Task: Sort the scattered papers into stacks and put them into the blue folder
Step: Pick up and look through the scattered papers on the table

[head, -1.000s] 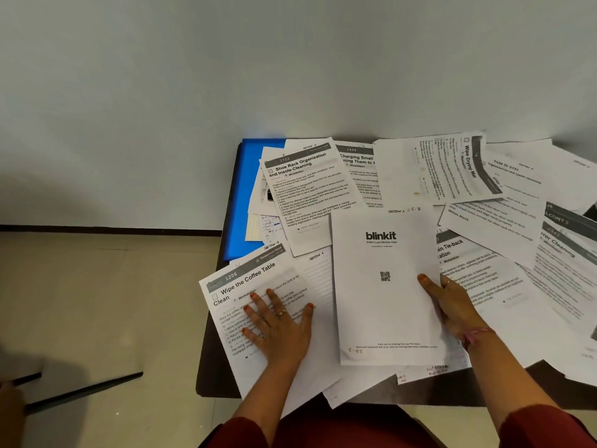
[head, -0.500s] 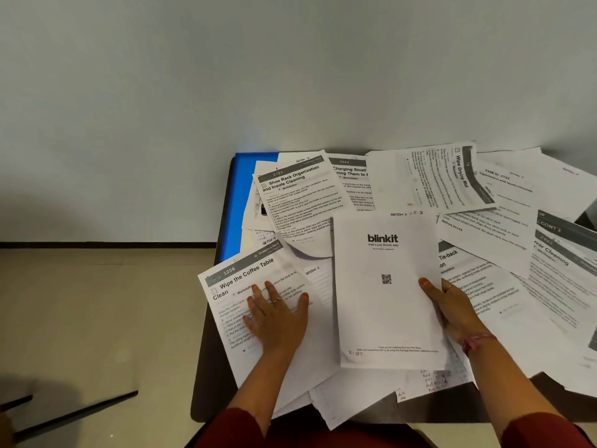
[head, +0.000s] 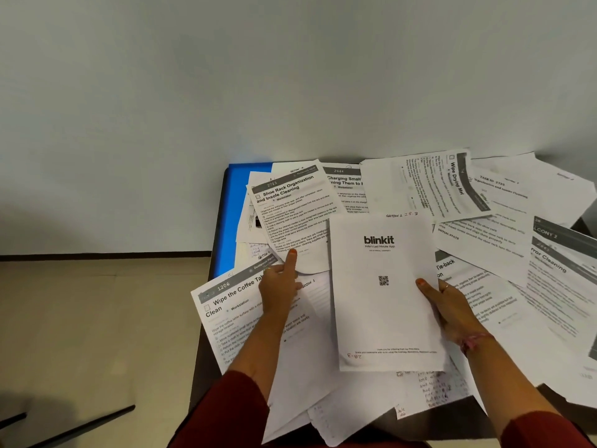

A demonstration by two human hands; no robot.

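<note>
Right hand grips blinkit sheet (left hand touches another).

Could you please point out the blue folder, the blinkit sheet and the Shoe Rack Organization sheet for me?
blue folder (head: pixel 233 221): head view, on its bare left strip.
blinkit sheet (head: pixel 381 312): head view, on its blank middle.
Shoe Rack Organization sheet (head: pixel 295 218): head view, on its printed text.

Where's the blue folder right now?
The blue folder lies at the table's far left corner against the wall, mostly buried under papers, just beyond the left hand.
</note>
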